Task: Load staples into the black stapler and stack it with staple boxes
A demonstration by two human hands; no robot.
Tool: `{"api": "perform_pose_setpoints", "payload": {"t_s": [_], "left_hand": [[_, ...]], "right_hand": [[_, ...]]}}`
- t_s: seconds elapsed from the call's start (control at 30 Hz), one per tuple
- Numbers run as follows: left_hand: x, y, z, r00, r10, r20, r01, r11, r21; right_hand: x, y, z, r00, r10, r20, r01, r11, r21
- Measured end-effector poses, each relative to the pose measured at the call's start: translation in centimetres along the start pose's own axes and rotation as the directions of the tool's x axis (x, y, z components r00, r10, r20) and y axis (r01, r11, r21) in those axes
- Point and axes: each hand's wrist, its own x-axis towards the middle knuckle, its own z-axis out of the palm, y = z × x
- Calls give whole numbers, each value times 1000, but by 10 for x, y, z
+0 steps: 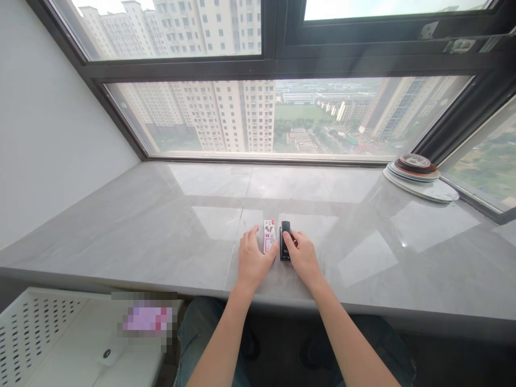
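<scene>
here, right fingers (287, 239) grip a black stapler (285, 253), left fingers (253, 231) spread around a box (269, 236); discs (417, 174) stacked by the window (290, 115).

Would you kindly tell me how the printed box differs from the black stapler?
The printed box is white with pink print, while the stapler is mostly black. The box sits between thumb and fingers of the left hand; the right hand grips the stapler, thumb on top. Both are elongated, pointing toward the window.
</scene>
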Motion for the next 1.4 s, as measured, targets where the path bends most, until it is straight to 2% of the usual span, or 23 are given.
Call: {"api": "perform_pose_setpoints", "payload": {"t_s": [0.1, 0.23, 0.33, 0.43, 0.53, 0.6, 0.7, 0.8, 0.9, 0.97, 1.07, 1.17, 1.23, 1.3, 1.4], "left_hand": [[-3, 14, 15, 997, -61, -43, 66, 990, 121], [-6, 19, 18, 998, -28, -58, 36, 988, 149], [4, 7, 6, 991, 35, -127, -17, 989, 145], [28, -11, -6, 985, 43, -169, -11, 983, 185], [55, -26, -13, 988, 13, -156, 28, 965, 260], [64, -31, -16, 990, 0, -144, 42, 955, 293], [54, -36, -26, 981, 22, -193, 35, 957, 287], [27, -47, -44, 968, 34, -250, 36, 962, 270], [3, -59, -61, 979, -19, -205, 82, 949, 305], [-6, -58, -66, 979, -29, -203, 100, 933, 346], [-14, -37, -57, 977, 41, -209, 42, 925, 377], [-16, -7, -29, 990, 134, -31, -116, 937, 329], [-15, 7, -9, 988, 148, 47, -155, 934, 322], [-10, 10, 4, 989, 137, 59, -149, 927, 343], [-6, 3, 5, 994, 102, 29, -106, 933, 345]], "right_hand": [[-4, 7, -14, 1000, 7, -15, -7, 1000, 3], [-9, 11, -22, 1000, 16, -20, -15, 999, 29], [-10, 10, -23, 1000, 16, -16, -15, 999, 40], [-9, 7, -24, 1000, 25, -12, -24, 999, 41], [-9, 5, -26, 1000, 30, -1, -30, 999, 38], [-9, 5, -26, 999, 33, 8, -33, 999, 38], [-8, 5, -26, 999, 37, 17, -38, 999, 38], [-7, 6, -25, 999, 44, 21, -44, 998, 39], [-9, 6, -23, 999, 49, 18, -50, 998, 39], [-10, 5, -22, 999, 47, 10, -48, 998, 38], [-12, 4, -20, 999, 35, -5, -35, 999, 24], [-13, 3, -18, 999, 19, -26, -19, 1000, 6], [-14, 2, -18, 999, 13, -36, -13, 1000, 4], [-17, 2, -20, 999, 24, -30, -24, 1000, 15], [-23, 2, -31, 999, 50, 16, -50, 998, 25]]}}
